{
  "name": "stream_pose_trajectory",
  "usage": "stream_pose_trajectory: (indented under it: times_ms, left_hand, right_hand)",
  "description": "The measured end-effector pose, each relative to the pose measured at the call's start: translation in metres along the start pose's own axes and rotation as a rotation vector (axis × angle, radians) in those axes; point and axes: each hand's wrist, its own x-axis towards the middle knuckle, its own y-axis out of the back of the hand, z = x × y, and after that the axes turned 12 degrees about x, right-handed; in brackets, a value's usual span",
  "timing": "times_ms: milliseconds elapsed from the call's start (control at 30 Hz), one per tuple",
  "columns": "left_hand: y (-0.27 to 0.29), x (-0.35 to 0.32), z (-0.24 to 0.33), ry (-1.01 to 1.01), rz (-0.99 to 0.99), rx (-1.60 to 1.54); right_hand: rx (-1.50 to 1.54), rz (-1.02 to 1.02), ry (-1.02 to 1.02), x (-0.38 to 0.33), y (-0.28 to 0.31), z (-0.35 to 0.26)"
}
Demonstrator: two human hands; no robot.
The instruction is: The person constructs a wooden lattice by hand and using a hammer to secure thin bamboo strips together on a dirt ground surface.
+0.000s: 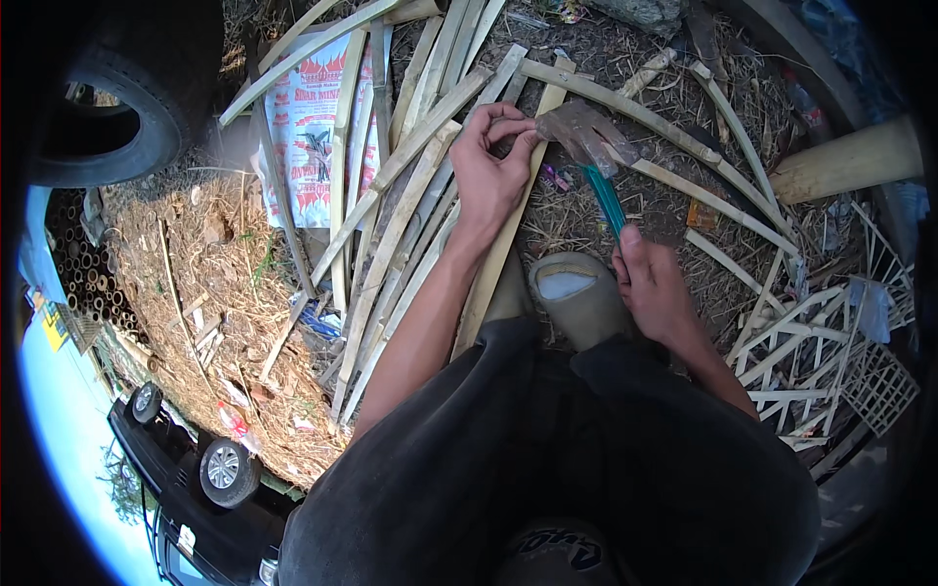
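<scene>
My right hand [650,283] is wrapped round the teal handle of a hammer [606,200]. The hammer's brownish metal head lies close to the fingertips of my left hand [493,161]. Those fingers are pinched together over a long pale bamboo strip [508,230]; what they hold, if anything, is too small to make out. The strip runs from between my legs away to the far side. Left of it lie more split bamboo strips [401,239], side by side and partly crossing. Another long strip [664,132] slants to the right beyond the hammer.
A printed white-and-red sack [313,200] lies under strips at the left. Lattice pieces [879,386] and a thick bamboo pole [845,166] are at the right. A tyre [147,117] stands far left. My shoe [576,298] rests near the strips; a dark vehicle [186,488] is lower left.
</scene>
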Motion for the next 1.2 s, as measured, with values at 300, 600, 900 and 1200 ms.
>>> stream_pose_trajectory:
  times_ms: [300,600,900,1200]
  left_hand:
    - [0.000,0.003,0.007,-0.032,-0.022,0.096]
    - [0.000,0.005,0.002,-0.045,-0.011,0.044]
    - [0.001,-0.001,0.008,0.004,-0.017,0.004]
    - [-0.001,0.001,0.017,0.064,-0.087,-0.059]
  right_hand:
    - [0.188,0.024,-0.159,-0.014,0.006,-0.011]
    - [0.225,0.050,-0.076,-0.018,0.002,-0.024]
    - [0.354,0.086,-0.039,-0.015,0.010,-0.016]
    - [0.261,0.219,0.016,0.003,0.031,0.010]
